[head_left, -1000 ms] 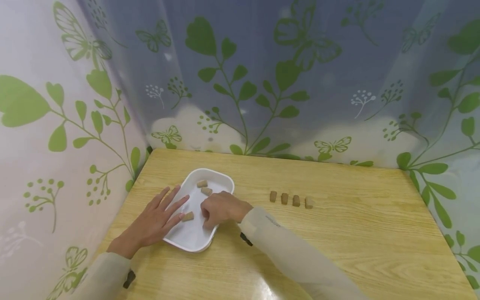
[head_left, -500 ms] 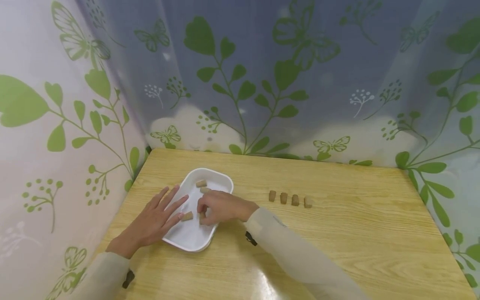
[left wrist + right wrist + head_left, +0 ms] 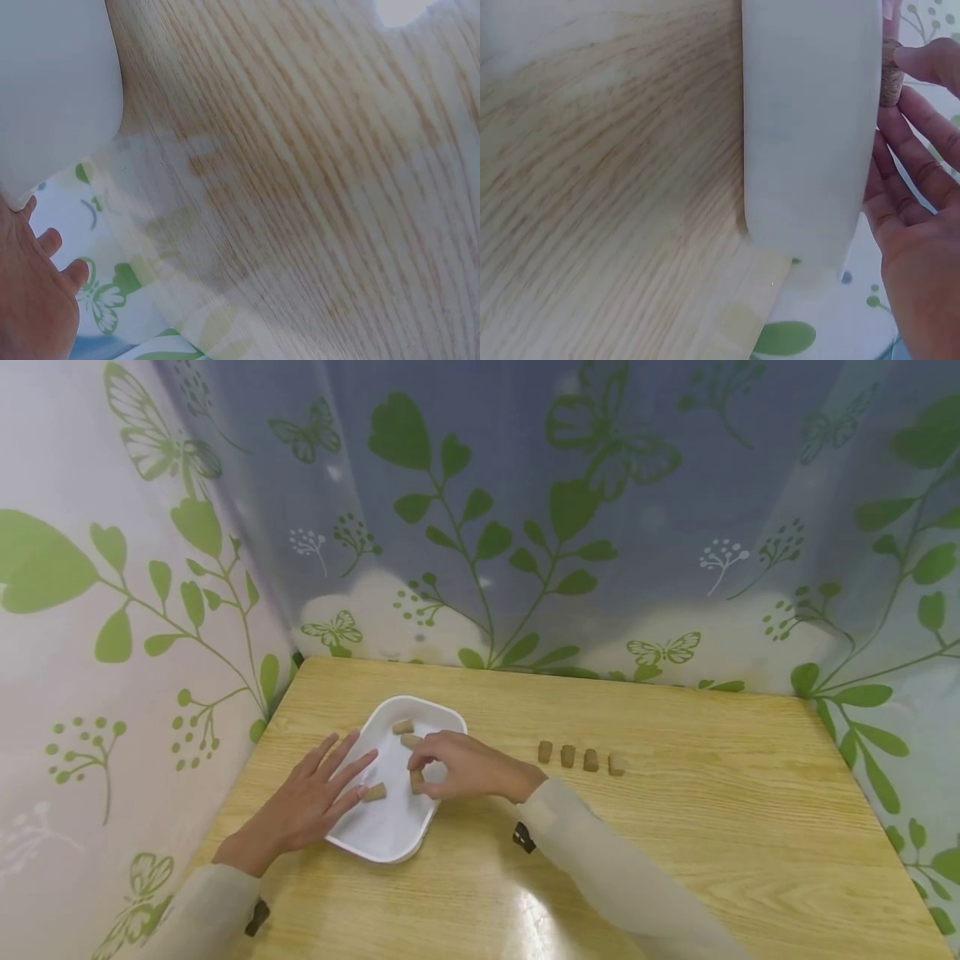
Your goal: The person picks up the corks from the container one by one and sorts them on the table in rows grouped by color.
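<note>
A white tray (image 3: 390,839) stands on the left part of the table. Over its right side, my right hand (image 3: 476,768) pinches a small brown cork (image 3: 417,781) between thumb and index finger; the right wrist view shows this cork (image 3: 890,73) just above the tray's rim. With fingers straight and spread, my left hand (image 3: 303,806) lies across the tray's left rim. One of its fingertips is right at another cork (image 3: 375,792) in the tray. Farther back in the tray are a cork (image 3: 403,727) and one more cork (image 3: 410,741), partly hidden by the right hand.
Right of the tray, several corks stand in a short row, from the leftmost cork (image 3: 545,752) to a paler cork (image 3: 616,764) at the right end. The wooden table (image 3: 712,835) meets a leaf-and-butterfly patterned curtain (image 3: 480,527) at its back and sides.
My right hand has taken hold of a cork inside the tray and moved it slightly right and up. The left hand and the row of corks have stayed put.
</note>
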The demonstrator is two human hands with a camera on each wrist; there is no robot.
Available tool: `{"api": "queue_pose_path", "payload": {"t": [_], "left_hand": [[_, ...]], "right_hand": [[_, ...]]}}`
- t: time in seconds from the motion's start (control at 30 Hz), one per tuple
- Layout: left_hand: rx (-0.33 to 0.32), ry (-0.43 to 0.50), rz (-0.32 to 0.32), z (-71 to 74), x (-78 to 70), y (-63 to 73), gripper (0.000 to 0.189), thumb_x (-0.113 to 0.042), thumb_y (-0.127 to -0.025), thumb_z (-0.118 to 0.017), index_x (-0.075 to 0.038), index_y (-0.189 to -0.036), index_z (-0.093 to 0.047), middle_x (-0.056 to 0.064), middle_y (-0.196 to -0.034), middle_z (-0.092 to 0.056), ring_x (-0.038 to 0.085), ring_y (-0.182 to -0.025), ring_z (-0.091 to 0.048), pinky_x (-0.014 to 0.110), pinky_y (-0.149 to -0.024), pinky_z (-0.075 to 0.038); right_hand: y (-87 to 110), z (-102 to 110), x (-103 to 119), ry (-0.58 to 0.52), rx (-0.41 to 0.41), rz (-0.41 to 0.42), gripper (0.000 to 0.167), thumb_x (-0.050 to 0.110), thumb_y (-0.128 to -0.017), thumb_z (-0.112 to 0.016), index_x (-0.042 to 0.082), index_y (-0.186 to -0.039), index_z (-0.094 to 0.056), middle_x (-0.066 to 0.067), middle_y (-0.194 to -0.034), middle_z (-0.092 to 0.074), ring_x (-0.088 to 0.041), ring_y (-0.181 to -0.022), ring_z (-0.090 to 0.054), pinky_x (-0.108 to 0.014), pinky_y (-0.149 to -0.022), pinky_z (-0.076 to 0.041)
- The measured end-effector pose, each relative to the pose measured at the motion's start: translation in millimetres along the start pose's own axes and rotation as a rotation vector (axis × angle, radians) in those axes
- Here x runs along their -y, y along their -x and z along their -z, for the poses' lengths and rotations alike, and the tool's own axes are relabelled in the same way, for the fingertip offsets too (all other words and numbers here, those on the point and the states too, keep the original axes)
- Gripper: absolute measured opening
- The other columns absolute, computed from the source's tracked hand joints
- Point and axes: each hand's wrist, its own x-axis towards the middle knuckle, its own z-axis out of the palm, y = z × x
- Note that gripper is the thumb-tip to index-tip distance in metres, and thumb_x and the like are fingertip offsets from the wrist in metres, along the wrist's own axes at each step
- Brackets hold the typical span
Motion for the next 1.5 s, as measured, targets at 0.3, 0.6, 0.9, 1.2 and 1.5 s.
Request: {"api": "queue_pose_path", "payload": {"t": [0.3, 0.6, 0.9, 1.2, 1.5], "left_hand": [[-0.016, 0.005, -0.006, -1.7, 1.9, 2.5, 0.058, -0.042, -0.116, -0.048, -0.026, -0.171, -0.038, 0.016, -0.183, -0.018, 0.049, -0.166, -0.017, 0.073, -0.129, -0.024], [-0.024, 0.014, -0.014, -0.5, 1.5, 4.0, 0.058, -0.040, -0.116, -0.049, -0.026, -0.171, -0.039, 0.016, -0.183, -0.019, 0.051, -0.165, -0.018, 0.074, -0.129, -0.024], [-0.031, -0.005, -0.021, -0.5, 1.6, 3.3, 0.058, -0.040, -0.116, -0.050, -0.025, -0.171, -0.039, 0.017, -0.182, -0.020, 0.051, -0.165, -0.019, 0.074, -0.128, -0.025], [-0.015, 0.007, -0.015, 1.1, 0.2, 1.5, 0.058, -0.041, -0.116, -0.049, -0.025, -0.171, -0.039, 0.016, -0.183, -0.019, 0.050, -0.166, -0.018, 0.073, -0.129, -0.023], [-0.012, -0.001, -0.015, 0.2, 0.4, -0.1, 0.058, -0.041, -0.116, -0.049, -0.026, -0.171, -0.039, 0.016, -0.183, -0.018, 0.050, -0.166, -0.018, 0.073, -0.129, -0.024]], "right_hand": [[19.3, 7, -10, -0.029, -0.073, -0.023, 0.027, 0.022, -0.099, -0.078, 0.012, -0.125, -0.078, 0.000, -0.123, -0.075, -0.019, -0.116, -0.069, -0.035, -0.104, -0.057], [44.6, 10, -13, -0.093, -0.161, -0.061, 0.028, 0.022, -0.098, -0.077, 0.013, -0.125, -0.078, 0.001, -0.123, -0.077, -0.019, -0.120, -0.069, -0.039, -0.106, -0.058], [75.5, 12, -25, -0.088, -0.207, -0.075, 0.030, 0.022, -0.099, -0.079, 0.012, -0.127, -0.076, 0.000, -0.124, -0.076, -0.022, -0.123, -0.069, -0.047, -0.109, -0.058], [103.0, 9, -42, -0.062, -0.219, -0.125, 0.030, 0.021, -0.100, -0.078, 0.014, -0.128, -0.075, 0.000, -0.126, -0.076, -0.024, -0.120, -0.070, -0.049, -0.109, -0.056], [128.0, 2, -59, -0.055, -0.223, -0.189, 0.032, 0.021, -0.100, -0.079, 0.014, -0.131, -0.075, 0.002, -0.128, -0.076, -0.020, -0.123, -0.068, -0.049, -0.111, -0.055]]}}
